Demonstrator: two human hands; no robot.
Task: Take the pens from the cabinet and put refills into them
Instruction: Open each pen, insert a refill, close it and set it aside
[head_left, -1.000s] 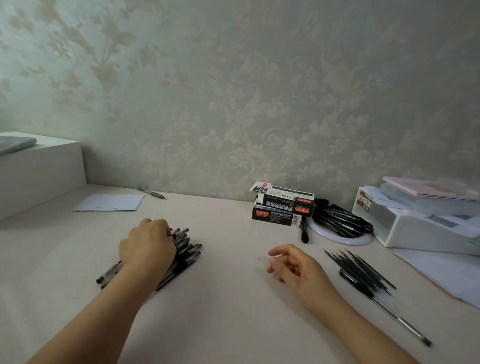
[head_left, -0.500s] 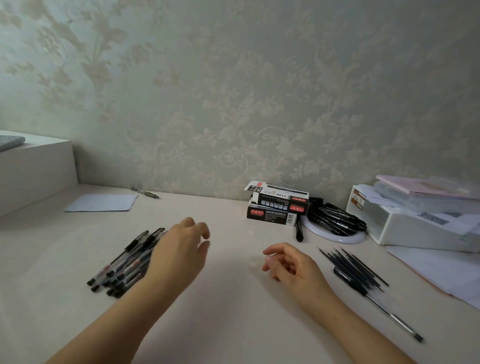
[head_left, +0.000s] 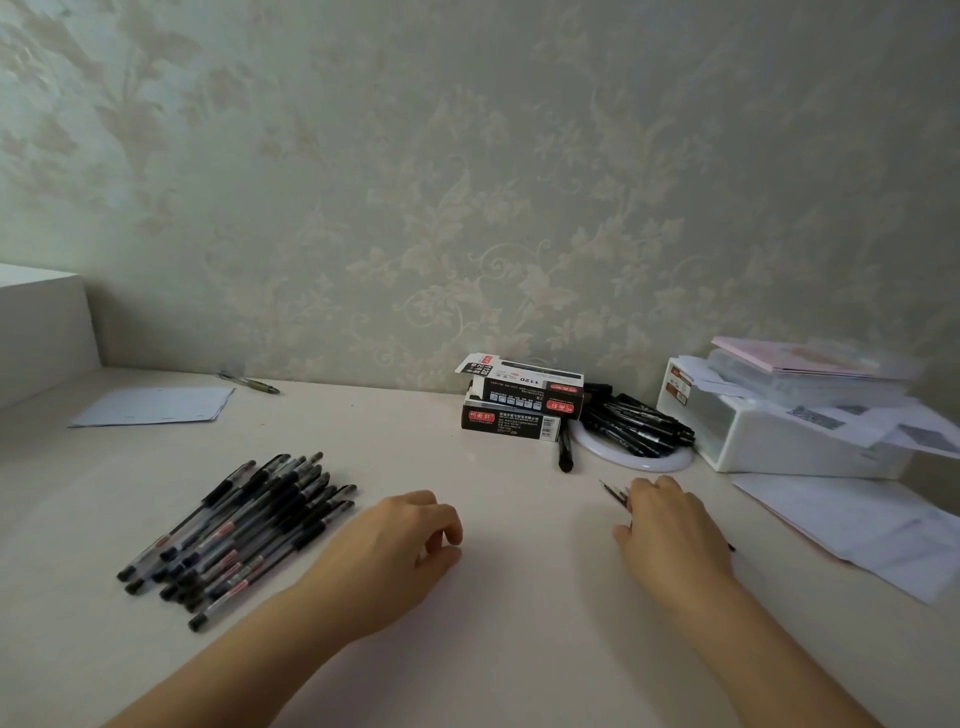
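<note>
The pens (head_left: 239, 535) lie in a loose bundle on the desk (head_left: 493, 649) to the left of my left hand (head_left: 400, 545), near it but not touching. Their long axes run diagonally, near-left to far-right, with the far ends pointing toward the wall. My left hand is the nearer one for taking a pen: it sits just right of the bundle, fingers loosely curled, nothing in it. The refills (head_left: 615, 493) are almost wholly covered by my right hand (head_left: 670, 525); only a few thin dark tips show past the fingers on the far-left side, so their axis also appears diagonal, pointing far-left. My right hand lies palm-down over them with the fingers bent onto the bundle; whether it is pinching one refill or only resting on the group, I cannot tell. Judged from this layout, the next move requires one pen drawn rightward out of the bundle along its own axis, and one refill separated from the rest. The refills are thin and packed closely, so picking up several at once is the likely fault.
</note>
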